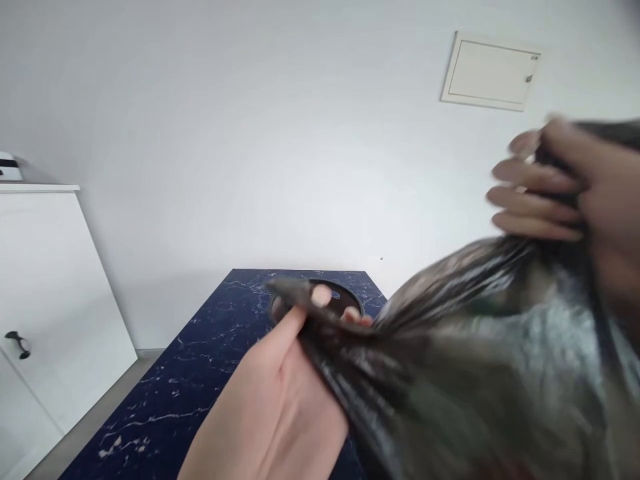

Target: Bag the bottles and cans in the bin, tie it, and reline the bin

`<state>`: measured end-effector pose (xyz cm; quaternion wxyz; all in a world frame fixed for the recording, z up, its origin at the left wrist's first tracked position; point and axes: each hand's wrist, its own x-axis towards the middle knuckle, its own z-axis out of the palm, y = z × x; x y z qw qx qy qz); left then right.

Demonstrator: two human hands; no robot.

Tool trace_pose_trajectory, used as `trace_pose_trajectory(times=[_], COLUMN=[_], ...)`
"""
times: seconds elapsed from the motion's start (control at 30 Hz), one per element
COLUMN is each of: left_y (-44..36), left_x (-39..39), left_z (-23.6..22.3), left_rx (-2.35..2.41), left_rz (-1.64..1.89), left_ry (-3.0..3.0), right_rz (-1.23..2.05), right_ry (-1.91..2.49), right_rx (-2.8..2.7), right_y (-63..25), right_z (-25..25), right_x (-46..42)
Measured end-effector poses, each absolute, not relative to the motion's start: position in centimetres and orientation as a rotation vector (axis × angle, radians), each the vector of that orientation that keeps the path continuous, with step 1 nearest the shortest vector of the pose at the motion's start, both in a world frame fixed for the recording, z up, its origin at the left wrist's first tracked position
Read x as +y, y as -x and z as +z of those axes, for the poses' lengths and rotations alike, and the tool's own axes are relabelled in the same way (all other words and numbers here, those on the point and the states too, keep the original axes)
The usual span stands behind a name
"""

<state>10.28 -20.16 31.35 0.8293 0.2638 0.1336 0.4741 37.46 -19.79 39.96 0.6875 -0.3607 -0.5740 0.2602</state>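
Fingers point(535, 203) clench the bag point(480, 373), left hand point(293, 380) at its left end, right hand point(595, 177) up top; tugging could tear it.

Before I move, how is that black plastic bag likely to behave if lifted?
The black plastic bag looks floppy, given how it creases between the left hand and right hand. Its sheen suggests it may be slippery. The film appears thin, so a hard pull might stretch or tear it.

From here I see a smoky black bag point(475, 387), a navy counter point(215, 333) with white marbled veining, a white cabinet point(50, 267), its black handle point(19, 345), a pale grey wall point(275, 133).
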Motion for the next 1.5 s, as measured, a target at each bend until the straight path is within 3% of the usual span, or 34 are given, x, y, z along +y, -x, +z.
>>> trace_pose_trajectory(times=[0.13,0.27,0.73,1.0,1.17,1.37,1.5], left_y=[-7.1,-6.0,-7.8,-5.3,-5.4,-6.4,-6.5], left_x=[-18.9,-17.3,-9.9,-9.7,-10.5,-10.6,-12.0], left_z=[25.2,23.0,24.1,23.7,23.8,23.9,25.1], left_rx=[0.375,0.473,0.565,0.637,0.375,0.428,0.573], left_rz=[0.891,0.951,1.123,1.262,1.369,1.194,0.991], left_ry=[-0.443,-0.427,-0.495,-0.607,-0.820,-1.417,-1.705], right_rz=[0.884,0.988,1.091,1.193,1.290,1.353,1.327], right_ry=[0.800,0.828,0.850,0.839,0.802,0.935,1.002], right_rx=[-1.279,-1.321,-1.259,-1.193,-1.210,-1.193,-1.520], right_y=[-33.2,-31.1,-31.2,-31.5,-30.0,-28.4,-27.7], right_z=[36.6,34.8,30.4,27.8,25.9,23.6,23.5], right_x=[-19.5,-18.5,-10.4,-12.6,-14.2,-15.0,-16.6])
